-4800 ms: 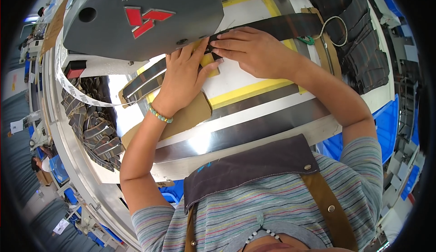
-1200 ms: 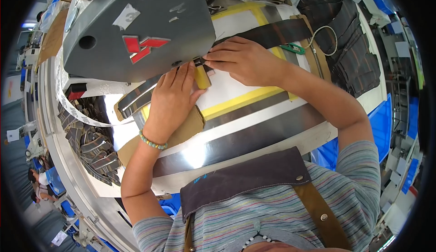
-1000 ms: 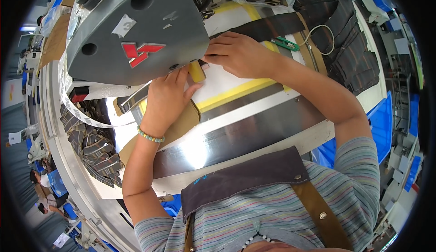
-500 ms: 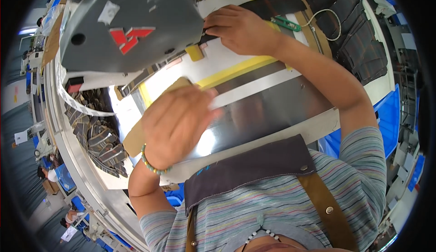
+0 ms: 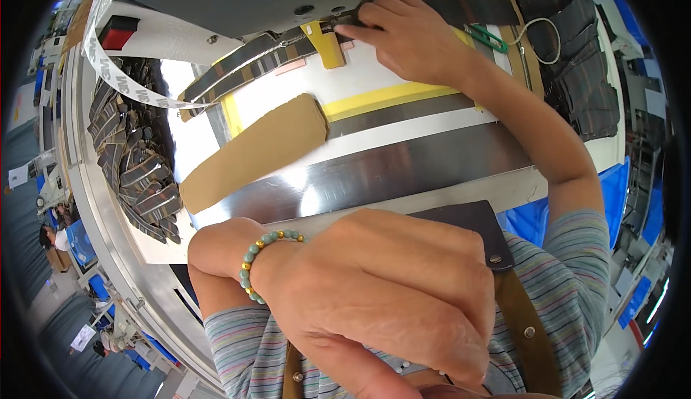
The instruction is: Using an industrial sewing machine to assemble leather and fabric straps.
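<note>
My right hand [image 5: 414, 39] is at the dark striped fabric strip [image 5: 461, 8] beside the grey machine head [image 5: 245, 0]. Its index finger stretches to the left along the strip, and the other fingers curl over the cloth. A metal zipper [image 5: 270, 57] runs along the strip's left stretch, passing by a yellow tab [image 5: 327, 46] close to that fingertip. My left hand [image 5: 389, 291], with a bead bracelet [image 5: 248, 266] at the wrist, is raised near the camera over my chest. Its fingers are bent and pressed together. The fingertips are hidden, so anything inside them does not show.
A tan card template [image 5: 255, 154] lies on the worktop's left front. Piles of striped zippered pieces [image 5: 140, 176] are at left, with dark fabric pieces [image 5: 579, 89] at right. Green thread snips [image 5: 489, 38] rest beside a cord loop [image 5: 543, 39]. A blue bin [image 5: 612, 197] stands below right.
My left hand has risen from above the tan card to close before the camera. The view has shifted, uncovering the card and zipper. My right hand stays at the strip, its index finger now extended.
</note>
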